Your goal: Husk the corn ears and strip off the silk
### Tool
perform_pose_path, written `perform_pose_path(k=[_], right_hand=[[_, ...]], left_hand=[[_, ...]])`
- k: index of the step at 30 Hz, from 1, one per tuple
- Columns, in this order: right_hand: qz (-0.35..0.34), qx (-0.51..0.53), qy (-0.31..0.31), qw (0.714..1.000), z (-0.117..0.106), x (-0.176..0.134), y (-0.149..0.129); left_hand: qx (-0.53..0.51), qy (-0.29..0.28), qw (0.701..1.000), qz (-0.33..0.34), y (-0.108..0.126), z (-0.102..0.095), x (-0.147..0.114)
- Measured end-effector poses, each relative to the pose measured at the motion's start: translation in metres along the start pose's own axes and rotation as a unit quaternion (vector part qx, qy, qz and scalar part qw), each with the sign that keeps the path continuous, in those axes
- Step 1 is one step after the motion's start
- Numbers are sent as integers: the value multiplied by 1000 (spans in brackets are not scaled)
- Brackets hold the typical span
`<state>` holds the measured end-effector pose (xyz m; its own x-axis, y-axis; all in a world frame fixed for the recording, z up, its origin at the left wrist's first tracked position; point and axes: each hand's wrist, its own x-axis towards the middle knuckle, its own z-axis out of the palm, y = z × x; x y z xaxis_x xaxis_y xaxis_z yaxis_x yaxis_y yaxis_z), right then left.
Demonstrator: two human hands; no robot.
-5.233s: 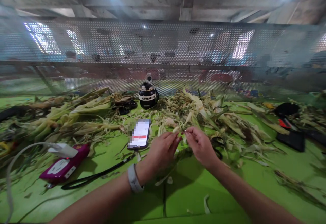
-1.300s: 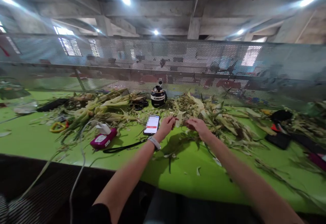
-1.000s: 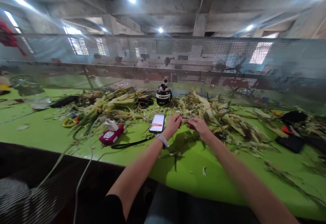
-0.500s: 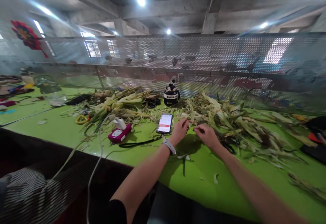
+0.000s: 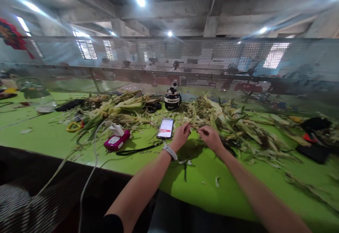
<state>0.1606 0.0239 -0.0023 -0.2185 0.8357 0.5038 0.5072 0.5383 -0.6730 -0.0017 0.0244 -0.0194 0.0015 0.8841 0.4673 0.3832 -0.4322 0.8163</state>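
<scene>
My left hand, with a pale watch band on its wrist, is closed in a pinch just right of a lit phone. Across a small gap, my right hand also has thumb and fingers pinched together. Whatever either hand holds is too small to make out. Both hover low over the green table, in front of a heap of dry corn husks. A thin dark strip and pale scraps lie below them.
A dark bottle stands behind the phone. To the left are a magenta power socket with a white cable, more husks, yellow-handled scissors and a clear jug. A perforated metal screen runs along the back.
The camera view has turned slightly right, so everything sits farther left. Both hands stay pinched close together over nearly the same spot, with little finger movement.
</scene>
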Motion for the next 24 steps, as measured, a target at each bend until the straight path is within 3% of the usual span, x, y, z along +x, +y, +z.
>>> perform_pose_path(k=[4,7,9,12,15,17,20,24], right_hand=[[92,133,75,984,-18,14,-8],[156,276,188,930,-45,29,-12],[172,318,210,908,-64,34,-14],[198,268,133,933,-85,23,-15],[207,118,-10,971,-95,-1,-13],[176,16,-65,982,-98,-16,-9],[123,-82,-77,986,-100,-27,-3],[122,-118,-80,982,-100,-26,3]], left_hand=[[-22,-16,1000,-16,-2,-1,1],[-48,-4,999,-11,-3,-2,1],[-65,6,998,-9,-3,-3,2],[-77,5,997,-20,-2,-8,4],[-88,9,996,-28,-1,-11,7],[-79,13,996,-26,-1,-12,7],[-53,16,998,-23,-1,-12,7],[-41,25,999,-18,0,-12,6]])
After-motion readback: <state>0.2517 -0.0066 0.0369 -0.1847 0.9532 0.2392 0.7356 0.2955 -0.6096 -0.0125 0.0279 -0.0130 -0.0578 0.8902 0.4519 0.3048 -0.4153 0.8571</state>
